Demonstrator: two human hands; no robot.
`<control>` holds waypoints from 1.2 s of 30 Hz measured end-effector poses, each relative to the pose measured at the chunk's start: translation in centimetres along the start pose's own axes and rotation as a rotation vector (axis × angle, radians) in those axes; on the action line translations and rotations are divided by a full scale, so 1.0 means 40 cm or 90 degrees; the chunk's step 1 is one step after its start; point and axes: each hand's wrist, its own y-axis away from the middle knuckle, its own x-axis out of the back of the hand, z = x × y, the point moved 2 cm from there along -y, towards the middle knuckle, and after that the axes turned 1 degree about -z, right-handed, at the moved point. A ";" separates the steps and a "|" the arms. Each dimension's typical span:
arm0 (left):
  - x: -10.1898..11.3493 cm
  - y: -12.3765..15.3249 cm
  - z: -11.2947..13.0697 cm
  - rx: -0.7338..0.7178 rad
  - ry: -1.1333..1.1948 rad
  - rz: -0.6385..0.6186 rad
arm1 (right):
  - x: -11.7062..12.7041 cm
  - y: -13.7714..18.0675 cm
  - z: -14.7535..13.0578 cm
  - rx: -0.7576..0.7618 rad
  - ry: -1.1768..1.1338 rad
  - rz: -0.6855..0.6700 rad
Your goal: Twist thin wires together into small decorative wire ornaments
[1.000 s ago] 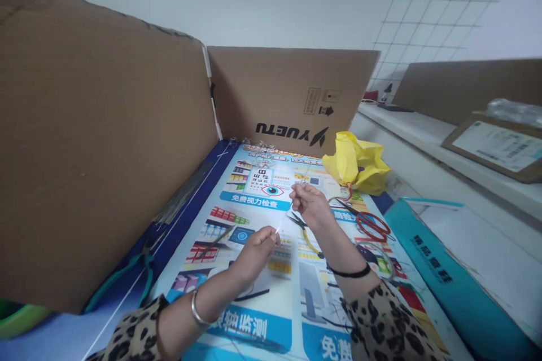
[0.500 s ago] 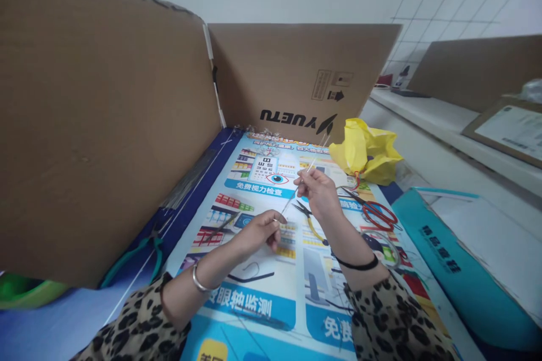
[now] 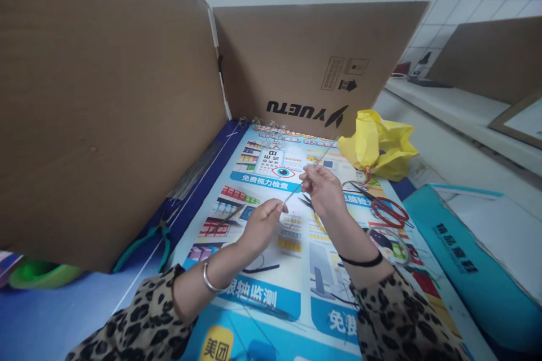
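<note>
My left hand [image 3: 263, 225] and my right hand [image 3: 324, 189] hover over a printed poster [image 3: 271, 299] on the table. Both pinch one thin, pale wire [image 3: 294, 194]. The left fingers grip its lower end. The right fingers grip it higher up, and its top end sticks out past them toward the cardboard wall. Small black pliers with yellow handles [image 3: 311, 211] lie on the poster just under the right hand.
Cardboard walls [image 3: 105, 107] stand at the left and back. Green-handled pliers [image 3: 144, 242] lie by the left wall, beside a bundle of thin wires [image 3: 195, 172]. Red-handled scissors [image 3: 387, 208] and a yellow plastic bag [image 3: 381, 144] sit to the right, a teal folder [image 3: 470, 271] beyond.
The view has tilted and shifted slightly. Both hands keep their pinch on the wire and have drifted a little to the right and closer together.
</note>
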 end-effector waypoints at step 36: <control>-0.002 -0.029 -0.080 0.062 0.085 -0.019 | -0.009 0.012 0.081 -0.150 0.074 -0.073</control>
